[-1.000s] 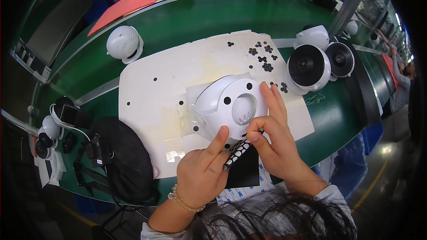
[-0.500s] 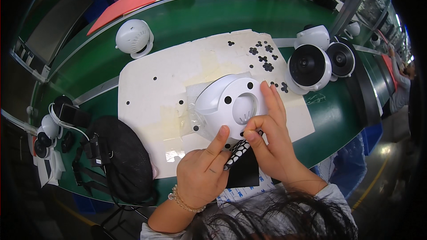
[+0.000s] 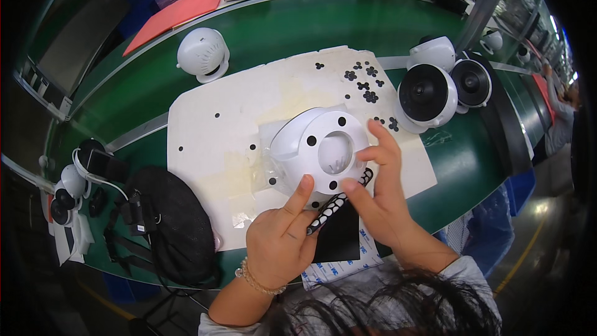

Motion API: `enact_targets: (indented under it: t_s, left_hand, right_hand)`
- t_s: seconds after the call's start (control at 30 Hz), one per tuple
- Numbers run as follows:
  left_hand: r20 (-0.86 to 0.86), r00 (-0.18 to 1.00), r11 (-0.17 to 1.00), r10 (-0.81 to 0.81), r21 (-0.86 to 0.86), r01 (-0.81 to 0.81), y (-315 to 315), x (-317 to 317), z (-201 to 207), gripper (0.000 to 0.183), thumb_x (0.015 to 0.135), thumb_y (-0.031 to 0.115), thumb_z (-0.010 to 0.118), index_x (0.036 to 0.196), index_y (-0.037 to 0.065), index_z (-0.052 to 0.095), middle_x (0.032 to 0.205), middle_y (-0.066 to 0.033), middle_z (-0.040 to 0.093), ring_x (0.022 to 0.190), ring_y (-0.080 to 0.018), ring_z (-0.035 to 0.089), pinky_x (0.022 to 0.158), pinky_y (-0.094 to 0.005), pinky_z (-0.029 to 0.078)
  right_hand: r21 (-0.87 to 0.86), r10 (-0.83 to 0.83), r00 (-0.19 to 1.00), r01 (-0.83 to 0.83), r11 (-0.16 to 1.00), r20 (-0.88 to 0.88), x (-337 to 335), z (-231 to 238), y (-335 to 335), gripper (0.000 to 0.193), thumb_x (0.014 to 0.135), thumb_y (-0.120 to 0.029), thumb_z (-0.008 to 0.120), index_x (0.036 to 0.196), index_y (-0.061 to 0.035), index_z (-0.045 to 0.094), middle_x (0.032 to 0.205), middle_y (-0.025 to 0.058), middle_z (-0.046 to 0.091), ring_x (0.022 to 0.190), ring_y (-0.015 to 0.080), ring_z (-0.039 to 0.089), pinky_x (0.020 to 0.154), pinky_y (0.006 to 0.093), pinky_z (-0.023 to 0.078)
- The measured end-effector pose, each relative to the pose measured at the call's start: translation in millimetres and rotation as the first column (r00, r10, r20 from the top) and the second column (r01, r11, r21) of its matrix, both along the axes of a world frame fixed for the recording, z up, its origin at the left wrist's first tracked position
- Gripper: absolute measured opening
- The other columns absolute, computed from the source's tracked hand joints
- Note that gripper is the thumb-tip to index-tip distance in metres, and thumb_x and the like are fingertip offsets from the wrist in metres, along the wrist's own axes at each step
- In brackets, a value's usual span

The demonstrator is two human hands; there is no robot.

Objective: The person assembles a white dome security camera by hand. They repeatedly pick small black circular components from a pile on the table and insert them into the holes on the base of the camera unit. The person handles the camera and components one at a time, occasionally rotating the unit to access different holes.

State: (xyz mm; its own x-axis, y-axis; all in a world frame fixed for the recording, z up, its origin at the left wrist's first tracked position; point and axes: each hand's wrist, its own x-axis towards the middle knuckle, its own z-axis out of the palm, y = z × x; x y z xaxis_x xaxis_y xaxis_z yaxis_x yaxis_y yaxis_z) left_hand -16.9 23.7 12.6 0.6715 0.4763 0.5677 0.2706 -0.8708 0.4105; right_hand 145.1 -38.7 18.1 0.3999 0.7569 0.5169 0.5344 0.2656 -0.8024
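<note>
A white round-based fan-like housing (image 3: 289,140) lies on its side with its ring-shaped base facing me. Three black round pads sit on the base, one of them a lower pad (image 3: 333,185). My left hand (image 3: 280,236) is closed on a black strip with white round holes (image 3: 328,213), its index finger stretched up against the lower left of the base. Fingers spread, my right hand (image 3: 385,202) is at the base's lower right. Its thumb tip is beside the lower pad, and its index fingertip is by the rim. I see nothing held in it.
Under the housing is a pale board (image 3: 205,127) dotted with loose black pads (image 3: 370,96). White units with black fronts (image 3: 426,92) stand at right, another white unit (image 3: 203,53) at far left. A black bag (image 3: 177,224) with cables lies left.
My right thumb and index finger have parted from their pinch at the lower pad, and the hand has opened. The strip has shifted slightly down and left in my left hand.
</note>
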Motion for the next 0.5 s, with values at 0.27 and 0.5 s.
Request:
enact_targets:
  t_s: [0.27,0.5]
  left_hand:
    - [0.063,0.996,0.958,-0.058,-0.279,0.073,-1,-5,-3,0.021,0.066,-0.004,0.064,0.085,-0.003,0.057,0.126,-0.021,0.045,0.072,-0.0238,0.062,0.067,-0.0288,0.047]
    - [0.146,0.989,0.983,-0.007,-0.179,0.033,1,0,-13,0.019,0.059,0.004,0.068,0.076,0.001,0.06,0.122,-0.0142,0.052,0.053,-0.02,0.053,0.05,-0.0282,0.043]
  right_hand:
    - [-0.006,-0.001,0.9,0.004,1.0,0.435,15,2,-23,0.021,0.063,-0.016,0.074,0.082,-0.0162,0.066,0.112,0.0031,0.052,0.113,0.0285,0.037,0.092,0.0371,0.03]
    - [0.131,-0.032,0.836,-0.048,0.99,0.548,17,-4,-29,0.012,0.068,-0.014,0.07,0.078,-0.0127,0.063,0.116,0.0051,0.051,0.113,0.0288,0.037,0.094,0.0375,0.029]
